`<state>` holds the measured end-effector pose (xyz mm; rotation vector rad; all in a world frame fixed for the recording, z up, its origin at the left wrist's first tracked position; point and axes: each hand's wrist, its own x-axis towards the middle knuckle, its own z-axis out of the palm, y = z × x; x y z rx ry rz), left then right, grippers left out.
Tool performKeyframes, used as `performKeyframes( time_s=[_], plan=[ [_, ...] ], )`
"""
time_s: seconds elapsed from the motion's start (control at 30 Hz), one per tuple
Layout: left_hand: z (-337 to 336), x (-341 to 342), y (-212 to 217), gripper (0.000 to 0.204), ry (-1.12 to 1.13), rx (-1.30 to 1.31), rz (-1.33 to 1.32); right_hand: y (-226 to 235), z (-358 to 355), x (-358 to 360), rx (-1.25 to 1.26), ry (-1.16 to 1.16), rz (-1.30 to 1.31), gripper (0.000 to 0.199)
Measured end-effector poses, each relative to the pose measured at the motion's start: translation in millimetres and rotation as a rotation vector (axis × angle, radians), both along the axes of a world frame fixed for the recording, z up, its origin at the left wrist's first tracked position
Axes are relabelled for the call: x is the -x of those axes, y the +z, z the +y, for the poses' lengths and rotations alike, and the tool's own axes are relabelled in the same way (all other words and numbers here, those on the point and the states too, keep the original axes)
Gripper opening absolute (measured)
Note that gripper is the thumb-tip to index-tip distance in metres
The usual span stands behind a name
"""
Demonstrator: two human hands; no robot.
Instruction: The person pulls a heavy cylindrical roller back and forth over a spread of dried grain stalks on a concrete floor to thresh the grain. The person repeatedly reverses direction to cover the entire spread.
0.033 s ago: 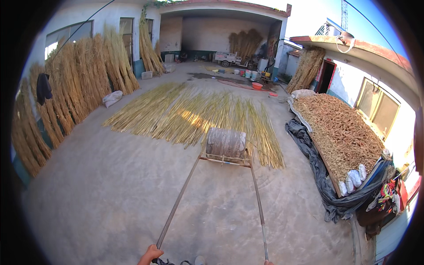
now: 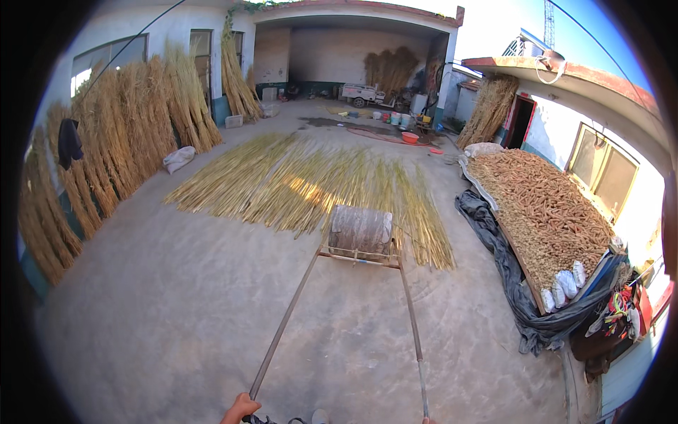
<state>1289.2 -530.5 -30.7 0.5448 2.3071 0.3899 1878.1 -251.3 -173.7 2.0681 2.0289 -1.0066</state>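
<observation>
My left hand (image 2: 242, 408) is wrapped round the end of a long left handle pole (image 2: 285, 326) at the lower edge. Of my right hand (image 2: 428, 421) only a sliver shows, closed at the end of the right handle pole (image 2: 413, 326). Both poles run forward to a rusty frame (image 2: 360, 261) around a heavy, grey-brown stone roller (image 2: 361, 230). It stands at the near edge of a wide layer of green-yellow stalks (image 2: 282, 187) spread on the concrete, with stalks beside and beyond it. My shoe tips (image 2: 319, 416) show between the poles.
Tall dried bundles (image 2: 134, 120) lean along the left wall, a white sack (image 2: 179, 159) near them. To the right lies a heap of corn cobs (image 2: 544, 198) edged by black sheeting (image 2: 505, 275). Farther back are a red basin (image 2: 409, 137), buckets and a small white vehicle (image 2: 362, 95).
</observation>
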Motion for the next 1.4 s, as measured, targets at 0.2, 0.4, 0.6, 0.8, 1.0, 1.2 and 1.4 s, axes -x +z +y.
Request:
performKeyframes(
  time_s=[0.2, 0.4, 0.6, 0.8, 1.0, 1.2, 1.4],
  plan=[
    [-35.9, -22.4, 43.2, 0.030, 0.012, -0.052, -0.089, 19.8, -52.8, -6.3, -0.043, -0.012, 0.032, 0.054],
    [-52.8, -53.8, 67.9, 0.043, -0.047, 0.059, -0.088, 39.2, -99.6, -26.3, -0.069, -0.048, 0.008, 0.052],
    [-147.8, -17.1, -71.4, 0.051, -0.246, -0.097, 0.113, 46.5, -151.9, -30.2, -0.096, -0.065, -0.005, 0.049],
    [-190.9, -31.9, -31.1, 0.045, -0.132, -0.115, -0.076, 56.5, -223.6, -34.0, -0.121, -0.095, -0.050, 0.047],
    [-252.2, -32.9, 0.3, 0.034, -0.161, -0.139, -0.083, 83.1, -304.7, -20.2, -0.088, -0.177, -0.059, 0.047],
    [-321.5, -51.6, -6.0, 0.035, -0.110, -0.211, -0.058, 94.5, -360.8, -9.5, -0.065, -0.200, -0.059, 0.049],
    [-366.7, -39.7, -14.2, 0.035, -0.030, -0.182, -0.116, 80.3, -424.2, -8.3, -0.066, -0.228, -0.029, 0.052]
  ],
)
